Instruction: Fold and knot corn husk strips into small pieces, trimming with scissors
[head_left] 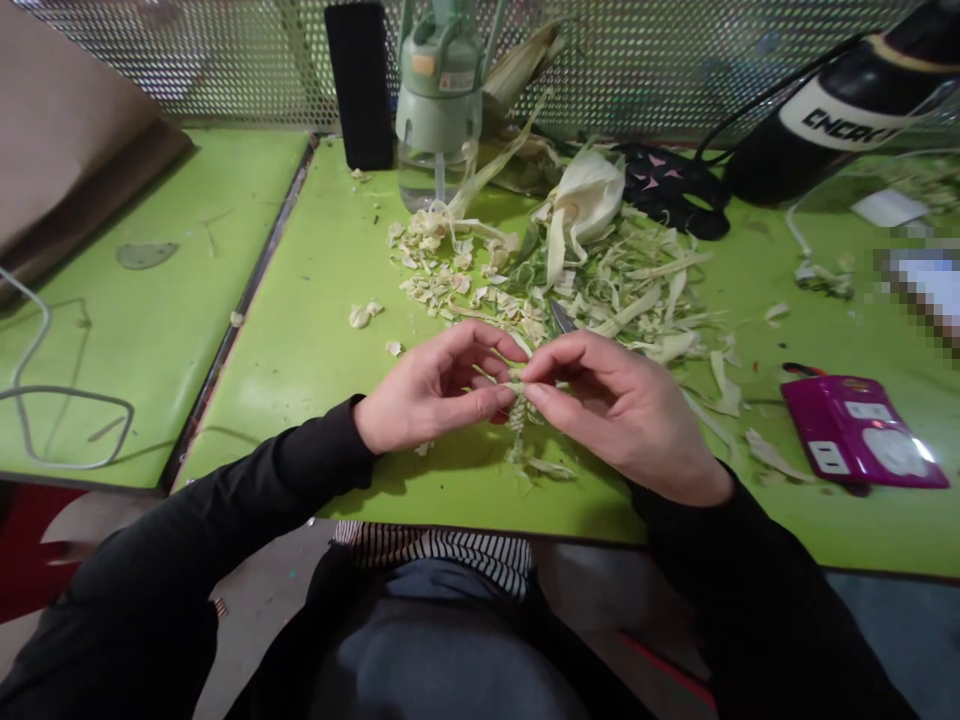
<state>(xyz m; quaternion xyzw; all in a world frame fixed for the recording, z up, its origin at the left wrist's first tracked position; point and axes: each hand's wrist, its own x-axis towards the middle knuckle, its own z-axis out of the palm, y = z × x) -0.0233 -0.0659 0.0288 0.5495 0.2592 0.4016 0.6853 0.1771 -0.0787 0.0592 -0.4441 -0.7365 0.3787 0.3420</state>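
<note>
A small pale-green braided strip, apparently of corn husk, hangs between my hands just above the table. My left hand pinches its upper left side between thumb and fingers. From the other side, my right hand closes thumb and forefinger on its upper end. Loose strands trail from the strip's lower tip. Beyond my fingers lies a heap of husk shreds, with a pointed grey metal tip poking out near my right hand; the rest of that tool is hidden.
Behind the heap stand a green water bottle and a dark phone leaning on the mesh partition. A black bottle tilts at the back right. A purple power strip sits at right; a brown paper bag is at left.
</note>
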